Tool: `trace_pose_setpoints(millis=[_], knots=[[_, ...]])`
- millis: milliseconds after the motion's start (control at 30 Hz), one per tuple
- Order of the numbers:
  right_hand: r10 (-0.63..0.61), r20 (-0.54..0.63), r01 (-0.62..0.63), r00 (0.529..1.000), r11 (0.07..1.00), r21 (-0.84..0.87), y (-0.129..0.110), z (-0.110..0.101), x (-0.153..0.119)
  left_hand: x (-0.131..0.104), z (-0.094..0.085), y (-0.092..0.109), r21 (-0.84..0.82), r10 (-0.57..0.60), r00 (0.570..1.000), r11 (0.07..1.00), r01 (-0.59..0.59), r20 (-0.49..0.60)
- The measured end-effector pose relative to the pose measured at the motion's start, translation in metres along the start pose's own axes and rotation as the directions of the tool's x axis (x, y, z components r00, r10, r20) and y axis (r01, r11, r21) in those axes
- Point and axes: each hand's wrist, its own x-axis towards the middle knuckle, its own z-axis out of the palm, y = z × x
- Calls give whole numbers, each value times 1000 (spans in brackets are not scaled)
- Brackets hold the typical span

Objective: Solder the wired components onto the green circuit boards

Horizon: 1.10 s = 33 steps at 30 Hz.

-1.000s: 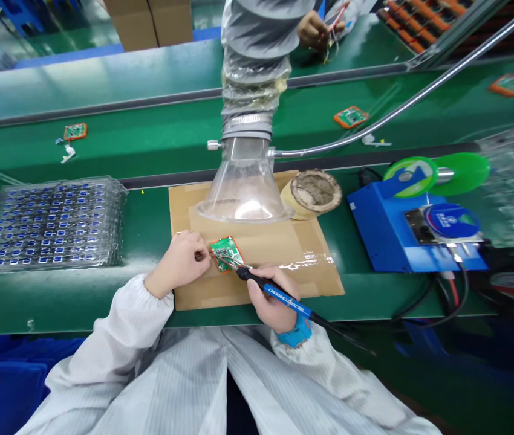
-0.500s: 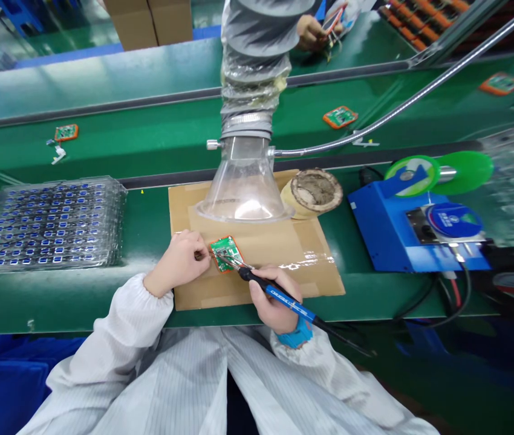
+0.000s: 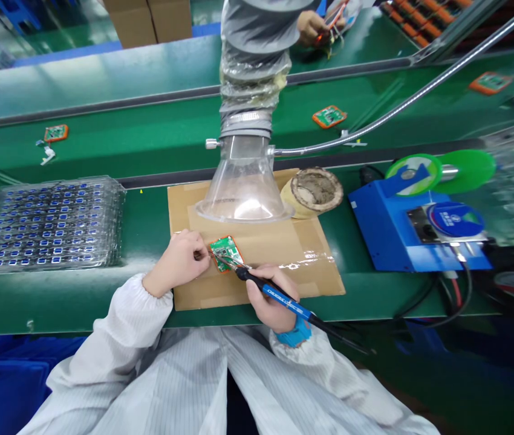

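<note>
A green circuit board (image 3: 228, 250) with an orange rim lies on a brown cardboard sheet (image 3: 202, 290). My right hand (image 3: 275, 296) is closed around a blue and black soldering iron (image 3: 284, 297), its tip over the lower left part of the board. At the board's left edge, my left hand (image 3: 184, 257) pinches something too small to make out. Above the board hangs a clear fume hood (image 3: 248, 181) on a grey duct.
Stacked clear trays (image 3: 48, 223) of small blue parts stand left. A round pot (image 3: 315, 192) and a blue solder-reel machine (image 3: 384, 229) are at right. Orange-rimmed boards (image 3: 329, 116) lie on the green strip behind. Another person's hands (image 3: 314, 27) work at the top.
The iron and my right hand have shifted slightly left. The boards on the strip behind have moved left. My left hand is nearly still.
</note>
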Motion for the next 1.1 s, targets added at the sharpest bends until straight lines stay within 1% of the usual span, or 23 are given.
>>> trace_pose_setpoints(millis=[133,233,333,400,467,500,567,633,667,700,767,833,867,933,967,1000,1033,1067,1100], knots=[[10,-20,-9,1000,1000,25,1,0,-2,0,-1,0,6,-1,1000,1000,1,8],[55,-63,-51,997,997,58,6,-2,-7,0,-1,1,11,-6,1000,1000,6,14],[118,-134,-104,984,989,108,12,-8,-9,-1,-1,0,4,-10,1000,1000,10,17],[124,-222,-98,967,987,124,16,-15,-4,-1,0,0,-1,-14,1000,1000,14,19],[92,-345,-67,934,994,84,21,-24,6,-1,-1,0,1,-16,1000,1000,16,22],[70,-414,-56,908,997,45,24,-29,12,-1,-1,0,6,-17,1000,1000,17,23],[41,-543,-67,838,997,-28,30,-38,25,-1,-1,-1,25,-15,999,1000,15,29],[40,-630,-107,776,992,-70,36,-44,37,-2,-2,-1,46,-7,999,999,5,40],[41,-649,-131,760,987,-90,39,-45,42,-2,-2,-2,54,1,999,999,-4,46],[45,-647,-154,761,982,-112,41,-46,46,-3,-2,-2,58,11,999,998,-14,53],[65,-588,-192,806,969,-156,45,-46,53,-4,-1,-2,65,33,998,997,-37,62],[124,-516,-229,848,963,-144,46,-45,55,-7,0,0,85,49,997,995,-53,56],[159,-497,-243,853,964,-108,46,-44,54,-9,0,1,94,55,998,994,-58,44],[202,-507,-244,838,970,-16,43,-42,47,-13,-1,3,64,52,999,997,-53,8],[206,-525,-230,826,973,19,41,-40,41,-15,-3,3,1,32,999,999,-32,-5],[199,-536,-210,821,977,41,38,-38,35,-18,-6,2,-100,-10,1000,995,9,-5],[194,-533,-195,823,979,55,36,-35,28,-20,-10,0,-232,-71,997,970,73,20],[199,-515,-193,834,979,67,35,-33,21,-22,-14,-3,-370,-135,988,916,154,77],[212,-476,-199,854,977,77,33,-30,14,-23,-19,-7,-494,-192,969,834,244,155]])
